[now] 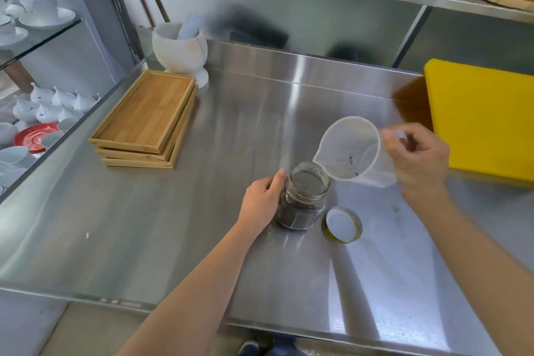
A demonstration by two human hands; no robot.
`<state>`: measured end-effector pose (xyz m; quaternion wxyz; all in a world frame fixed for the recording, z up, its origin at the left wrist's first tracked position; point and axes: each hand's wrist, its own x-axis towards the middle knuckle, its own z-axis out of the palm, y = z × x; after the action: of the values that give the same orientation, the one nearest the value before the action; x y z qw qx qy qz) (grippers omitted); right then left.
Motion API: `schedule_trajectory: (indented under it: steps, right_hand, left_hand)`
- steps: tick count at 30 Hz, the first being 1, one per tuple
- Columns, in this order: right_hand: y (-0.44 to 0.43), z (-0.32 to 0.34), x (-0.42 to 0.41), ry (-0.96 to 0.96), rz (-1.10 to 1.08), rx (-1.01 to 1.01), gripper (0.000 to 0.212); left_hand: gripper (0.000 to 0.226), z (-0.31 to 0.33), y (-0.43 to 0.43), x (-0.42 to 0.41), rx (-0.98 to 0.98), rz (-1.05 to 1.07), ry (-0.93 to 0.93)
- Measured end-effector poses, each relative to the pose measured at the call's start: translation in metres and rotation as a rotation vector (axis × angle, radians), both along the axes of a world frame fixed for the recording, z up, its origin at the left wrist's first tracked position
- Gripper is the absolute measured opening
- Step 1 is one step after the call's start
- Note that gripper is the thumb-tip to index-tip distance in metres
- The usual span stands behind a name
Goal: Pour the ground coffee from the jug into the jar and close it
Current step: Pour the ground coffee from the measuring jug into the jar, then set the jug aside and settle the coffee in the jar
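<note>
A glass jar (303, 199) stands upright on the steel table (173, 240), holding dark ground coffee nearly up to its neck. My left hand (261, 201) grips the jar's left side. My right hand (416, 162) holds a translucent plastic jug (351, 150) by its handle, tipped steeply with the spout just over the jar's right rim. Only a few dark specks cling inside the jug. The jar's metal lid (343, 225) lies upside down on the table, right of the jar and apart from it.
A stack of wooden trays (147, 121) sits at the back left, with a white mortar and pestle (180, 52) behind it. A yellow cutting board (485, 118) lies at the right. White crockery fills glass shelves at the left. A steel shelf runs overhead.
</note>
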<state>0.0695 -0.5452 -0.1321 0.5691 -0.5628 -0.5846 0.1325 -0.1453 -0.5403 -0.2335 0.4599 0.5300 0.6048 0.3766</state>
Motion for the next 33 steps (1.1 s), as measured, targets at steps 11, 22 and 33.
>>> schedule_trajectory:
  steps: [11, 22, 33]
  right_hand:
    - [-0.001, -0.064, 0.043, 0.655, -0.381, -0.357, 0.018]
    - [-0.009, -0.09, 0.054, 0.65, -0.409, -0.486, 0.015]
    - [-0.014, -0.049, 0.034, 0.077, -0.319, -0.149, 0.018]
  left_hand:
    - [0.048, -0.003, 0.0, 0.0, 0.0, 0.019, 0.018]
    - [0.047, -0.005, 0.0, 0.001, -0.012, 0.024, -0.001]
    - [0.045, -0.005, -0.002, 0.003, 0.0, 0.048, -0.067]
